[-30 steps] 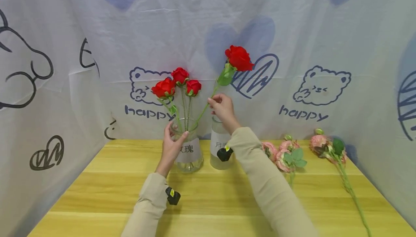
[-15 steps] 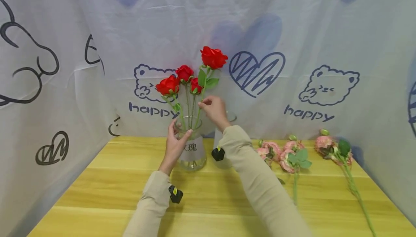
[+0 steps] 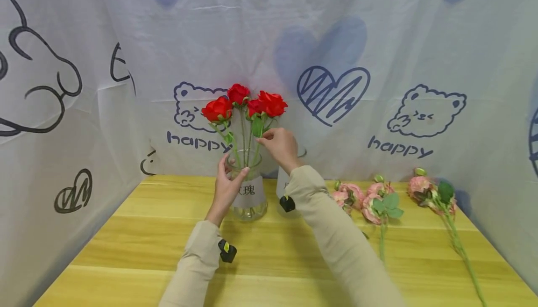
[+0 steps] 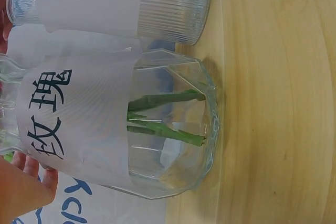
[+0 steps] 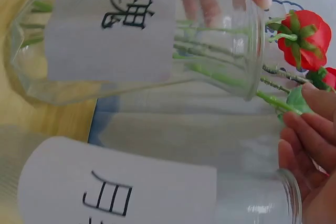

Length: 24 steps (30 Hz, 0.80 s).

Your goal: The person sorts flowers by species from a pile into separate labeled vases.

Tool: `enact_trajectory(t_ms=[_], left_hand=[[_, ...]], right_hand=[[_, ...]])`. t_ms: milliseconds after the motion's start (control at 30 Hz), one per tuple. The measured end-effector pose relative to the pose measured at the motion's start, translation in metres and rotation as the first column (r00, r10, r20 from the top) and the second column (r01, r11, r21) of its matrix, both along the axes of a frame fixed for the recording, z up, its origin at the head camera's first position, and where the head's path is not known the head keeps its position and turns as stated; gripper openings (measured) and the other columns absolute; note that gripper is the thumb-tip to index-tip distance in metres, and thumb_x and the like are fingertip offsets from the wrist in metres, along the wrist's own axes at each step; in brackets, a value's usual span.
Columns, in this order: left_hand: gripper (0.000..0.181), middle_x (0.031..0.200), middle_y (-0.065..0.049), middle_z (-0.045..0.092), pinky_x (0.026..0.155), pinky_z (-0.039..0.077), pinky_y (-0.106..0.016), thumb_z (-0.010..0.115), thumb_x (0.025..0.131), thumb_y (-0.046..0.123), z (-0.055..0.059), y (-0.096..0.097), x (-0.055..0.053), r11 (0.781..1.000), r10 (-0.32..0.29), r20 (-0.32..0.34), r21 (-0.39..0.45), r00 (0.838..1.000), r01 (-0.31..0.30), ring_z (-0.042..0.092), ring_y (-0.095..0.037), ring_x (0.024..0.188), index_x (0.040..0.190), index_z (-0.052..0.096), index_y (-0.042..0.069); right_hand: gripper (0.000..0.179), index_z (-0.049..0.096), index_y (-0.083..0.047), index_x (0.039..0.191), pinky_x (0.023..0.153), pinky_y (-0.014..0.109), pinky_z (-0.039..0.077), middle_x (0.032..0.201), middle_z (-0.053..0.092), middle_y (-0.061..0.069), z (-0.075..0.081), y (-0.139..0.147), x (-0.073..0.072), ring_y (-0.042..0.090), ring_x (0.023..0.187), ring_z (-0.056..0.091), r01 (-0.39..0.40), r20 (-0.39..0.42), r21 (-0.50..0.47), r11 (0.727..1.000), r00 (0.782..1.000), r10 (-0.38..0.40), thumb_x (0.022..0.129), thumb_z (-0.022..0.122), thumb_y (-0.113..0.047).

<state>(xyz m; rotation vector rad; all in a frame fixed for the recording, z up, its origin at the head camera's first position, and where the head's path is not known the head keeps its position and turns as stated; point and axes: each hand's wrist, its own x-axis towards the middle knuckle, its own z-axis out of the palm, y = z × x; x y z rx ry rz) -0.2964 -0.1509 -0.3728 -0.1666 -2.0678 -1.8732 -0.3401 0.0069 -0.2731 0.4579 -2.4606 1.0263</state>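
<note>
My left hand (image 3: pixel 227 184) grips the neck of a clear glass vase (image 3: pixel 248 212) with a white paper label. Between thumb and fingertips, my right hand (image 3: pixel 280 147) pinches the green stem (image 5: pixel 278 102) of a red rose (image 3: pixel 274 104), just above the vase mouth. That stem runs down inside the glass. Several red roses stand in this vase, among them one at the left (image 3: pixel 217 110) and one at the back (image 3: pixel 238 93). Cut stem ends (image 4: pixel 184 136) show near the vase bottom in the left wrist view.
A second labelled glass vase (image 5: pixel 152 182) stands close on the right, partly behind my right arm in the head view. Pink flowers (image 3: pixel 371 208) lie on the wooden table (image 3: pixel 269 269) at the right, with another pink bunch (image 3: pixel 420 186) beyond. A printed curtain (image 3: pixel 336 157) hangs behind.
My right hand has brought the red rose leftward over the vase, and its stem has gone down inside. The bloom now sits lower, beside the other roses. My left hand keeps holding the vase.
</note>
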Motion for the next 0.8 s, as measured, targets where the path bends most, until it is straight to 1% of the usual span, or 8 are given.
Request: enact_trajectory(t_ms=[167,300,400,500,700,767,800], left_hand=[[0.082,0.147,-0.019,0.032,0.103,0.036,-0.054,0.066,0.091,0.025,0.001,0.002,-0.002,1.000,-0.006,-0.013,-0.007,1.000,0.006,0.033,-0.039,0.131,0.153,0.015,0.009],[0.081,0.146,-0.017,0.034,0.100,0.039,-0.053,0.066,0.091,0.026,0.001,0.004,-0.003,1.000,0.000,-0.013,-0.014,1.000,0.000,0.036,-0.038,0.129,0.153,0.017,0.011],[0.081,0.145,-0.016,0.035,0.100,0.039,-0.052,0.066,0.091,0.026,0.001,0.005,-0.003,1.000,0.005,-0.010,-0.012,1.000,-0.005,0.037,-0.038,0.127,0.153,0.017,0.012],[0.081,0.144,-0.016,0.036,0.101,0.039,-0.051,0.068,0.090,0.027,0.001,0.003,-0.003,1.000,0.009,-0.001,-0.004,1.000,-0.009,0.037,-0.036,0.127,0.152,0.020,0.012],[0.083,0.144,-0.013,0.038,0.105,0.036,-0.046,0.073,0.087,0.027,0.002,-0.003,-0.003,1.000,0.012,0.032,0.000,0.999,-0.012,0.036,-0.032,0.129,0.152,0.023,0.012],[0.084,0.144,-0.012,0.038,0.107,0.034,-0.045,0.074,0.086,0.026,0.002,-0.004,-0.003,1.000,0.012,0.043,-0.004,0.999,-0.012,0.035,-0.031,0.130,0.152,0.023,0.011],[0.084,0.144,-0.013,0.038,0.106,0.035,-0.046,0.074,0.086,0.026,0.002,-0.005,-0.003,1.000,0.010,0.044,-0.007,0.999,-0.009,0.036,-0.032,0.129,0.152,0.023,0.011]], right_hand=[[0.023,0.074,-0.002,0.101,0.075,0.033,0.053,0.095,0.073,0.009,0.000,0.013,0.001,0.022,0.086,0.067,-0.054,-0.020,-0.061,0.997,0.998,0.053,0.087,0.074,-0.020],[0.020,0.074,-0.001,0.100,0.076,0.033,0.053,0.095,0.072,0.011,0.002,0.027,-0.001,0.023,0.086,0.067,-0.071,-0.030,-0.118,0.990,0.997,0.068,0.085,0.074,-0.015],[0.019,0.074,0.000,0.099,0.078,0.034,0.053,0.094,0.072,0.012,0.003,0.040,-0.001,0.024,0.086,0.067,-0.063,-0.033,-0.140,0.988,0.998,0.059,0.086,0.073,-0.012],[0.019,0.073,0.001,0.101,0.079,0.036,0.053,0.095,0.072,0.013,0.002,0.054,0.001,0.025,0.087,0.067,-0.037,-0.027,-0.151,0.988,0.999,0.034,0.086,0.070,-0.011],[0.020,0.071,0.004,0.102,0.082,0.038,0.052,0.097,0.071,0.016,-0.008,0.087,0.001,0.028,0.089,0.066,0.001,-0.038,-0.184,0.983,0.999,-0.008,0.088,0.068,-0.010],[0.020,0.070,0.004,0.103,0.083,0.039,0.051,0.098,0.071,0.017,-0.011,0.098,0.001,0.029,0.090,0.065,0.019,-0.025,-0.192,0.981,0.999,-0.024,0.089,0.067,-0.010],[0.021,0.070,0.004,0.104,0.083,0.040,0.051,0.099,0.070,0.017,-0.012,0.104,0.002,0.029,0.091,0.065,0.026,-0.015,-0.195,0.980,0.999,-0.030,0.089,0.067,-0.011]])
